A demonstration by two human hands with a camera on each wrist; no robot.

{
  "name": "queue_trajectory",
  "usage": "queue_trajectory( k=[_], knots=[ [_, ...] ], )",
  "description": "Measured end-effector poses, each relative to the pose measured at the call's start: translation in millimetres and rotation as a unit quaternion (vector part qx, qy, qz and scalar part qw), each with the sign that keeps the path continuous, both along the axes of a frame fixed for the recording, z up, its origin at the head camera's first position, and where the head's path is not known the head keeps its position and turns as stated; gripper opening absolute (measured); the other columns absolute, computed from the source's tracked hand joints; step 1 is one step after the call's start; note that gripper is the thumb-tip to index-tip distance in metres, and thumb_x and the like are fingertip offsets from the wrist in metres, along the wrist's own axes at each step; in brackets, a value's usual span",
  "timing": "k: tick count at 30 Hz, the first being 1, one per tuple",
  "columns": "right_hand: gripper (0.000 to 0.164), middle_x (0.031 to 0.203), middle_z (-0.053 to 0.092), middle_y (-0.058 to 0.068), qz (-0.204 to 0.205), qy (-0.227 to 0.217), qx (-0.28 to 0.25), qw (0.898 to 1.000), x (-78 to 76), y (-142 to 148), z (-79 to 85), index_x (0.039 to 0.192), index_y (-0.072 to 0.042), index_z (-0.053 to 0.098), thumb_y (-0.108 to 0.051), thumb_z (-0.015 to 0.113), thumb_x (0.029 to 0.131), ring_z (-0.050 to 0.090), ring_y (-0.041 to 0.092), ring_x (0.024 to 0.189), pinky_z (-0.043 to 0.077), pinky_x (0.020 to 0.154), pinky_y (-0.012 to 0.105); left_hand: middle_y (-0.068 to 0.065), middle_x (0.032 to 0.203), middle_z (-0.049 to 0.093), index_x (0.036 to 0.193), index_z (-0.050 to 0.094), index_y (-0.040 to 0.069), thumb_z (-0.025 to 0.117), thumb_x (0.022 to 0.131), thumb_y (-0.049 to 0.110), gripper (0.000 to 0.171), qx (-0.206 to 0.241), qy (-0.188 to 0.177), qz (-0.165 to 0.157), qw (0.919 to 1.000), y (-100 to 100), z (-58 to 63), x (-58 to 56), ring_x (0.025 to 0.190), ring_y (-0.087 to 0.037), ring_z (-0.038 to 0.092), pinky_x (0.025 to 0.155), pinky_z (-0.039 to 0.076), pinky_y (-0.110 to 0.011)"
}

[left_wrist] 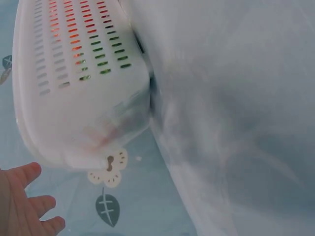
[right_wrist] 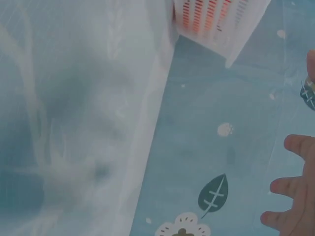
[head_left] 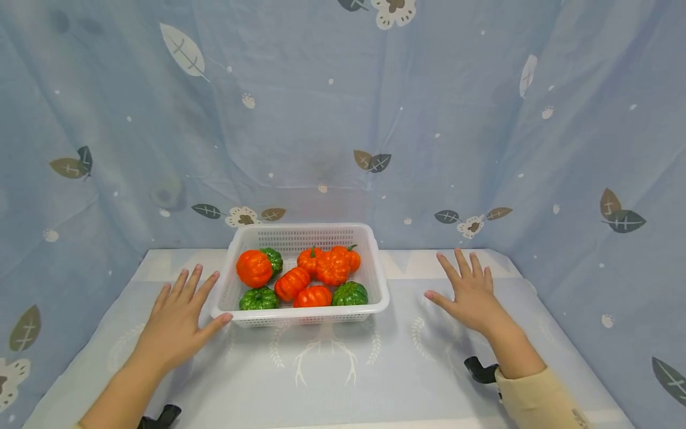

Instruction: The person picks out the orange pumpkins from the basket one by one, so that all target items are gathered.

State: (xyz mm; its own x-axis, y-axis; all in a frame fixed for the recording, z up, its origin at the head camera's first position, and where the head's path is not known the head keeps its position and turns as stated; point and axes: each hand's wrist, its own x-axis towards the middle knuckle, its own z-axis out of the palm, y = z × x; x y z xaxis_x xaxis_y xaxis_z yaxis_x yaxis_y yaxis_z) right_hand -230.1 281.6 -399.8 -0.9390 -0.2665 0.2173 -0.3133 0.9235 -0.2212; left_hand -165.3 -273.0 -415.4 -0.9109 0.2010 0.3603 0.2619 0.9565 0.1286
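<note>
A white plastic basket with slotted walls stands toward the back of the table. Inside it lie several small pumpkins, some orange like the one at the left and some green like the one at the front right. My left hand is spread with straight fingers just left of the basket, its thumb tip near the front left corner in the head view. To the basket's right, farther off, my right hand is spread too, holding nothing. In the left wrist view the basket's slotted side shows beyond the fingertips.
A pale patterned cloth covers the table. Blue curtains with leaf and flower prints hang behind and on both sides. Black wrist mounts show below the left hand and beside the right sleeve.
</note>
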Motion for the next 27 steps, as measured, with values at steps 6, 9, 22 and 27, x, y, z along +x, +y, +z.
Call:
queue_trajectory(
  k=[6, 9, 22, 27],
  knots=[
    [0.087, 0.163, 0.011, 0.027, 0.031, 0.016, -0.021, 0.999, -6.8, -17.7, -2.4, 0.160, -0.016, 0.025, -0.059, 0.060, 0.093, 0.001, 0.052, 0.148, 0.004, 0.110, 0.076, -0.028, 0.161, 0.021, 0.156, 0.033, 0.008, 0.057, 0.093, 0.061, 0.086, 0.026, 0.005, 0.000, 0.9996, 5.8, -4.6, -6.6, 0.146, -0.050, 0.019, 0.118, 0.005, -0.065],
    [0.085, 0.163, 0.012, 0.026, 0.045, 0.022, -0.030, 0.998, -10.0, -25.2, -5.6, 0.159, -0.017, 0.026, -0.058, 0.061, 0.093, 0.003, 0.052, 0.148, 0.006, 0.110, 0.076, -0.027, 0.160, 0.022, 0.156, 0.033, 0.008, 0.059, 0.094, 0.058, 0.083, 0.046, 0.004, -0.005, 0.9989, 7.5, -6.1, -9.4, 0.145, -0.050, 0.021, 0.117, 0.011, -0.066],
    [0.078, 0.163, 0.018, 0.021, 0.088, 0.061, -0.072, 0.992, -17.9, -59.9, -7.8, 0.157, -0.018, 0.032, -0.050, 0.064, 0.094, 0.013, 0.047, 0.148, 0.019, 0.110, 0.073, -0.027, 0.154, 0.033, 0.149, 0.039, -0.001, 0.068, 0.090, 0.050, 0.083, 0.101, 0.007, -0.018, 0.9947, 10.1, -13.7, -18.1, 0.137, -0.051, 0.031, 0.104, 0.027, -0.072],
    [0.074, 0.162, 0.022, 0.020, 0.098, 0.067, -0.088, 0.989, -21.6, -72.1, -8.1, 0.156, -0.017, 0.035, -0.048, 0.064, 0.096, 0.018, 0.045, 0.147, 0.028, 0.109, 0.070, -0.027, 0.152, 0.035, 0.148, 0.040, -0.006, 0.071, 0.089, 0.047, 0.085, 0.122, 0.002, -0.022, 0.9922, 12.1, -16.6, -22.1, 0.135, -0.051, 0.034, 0.104, 0.030, -0.072]
  ],
)
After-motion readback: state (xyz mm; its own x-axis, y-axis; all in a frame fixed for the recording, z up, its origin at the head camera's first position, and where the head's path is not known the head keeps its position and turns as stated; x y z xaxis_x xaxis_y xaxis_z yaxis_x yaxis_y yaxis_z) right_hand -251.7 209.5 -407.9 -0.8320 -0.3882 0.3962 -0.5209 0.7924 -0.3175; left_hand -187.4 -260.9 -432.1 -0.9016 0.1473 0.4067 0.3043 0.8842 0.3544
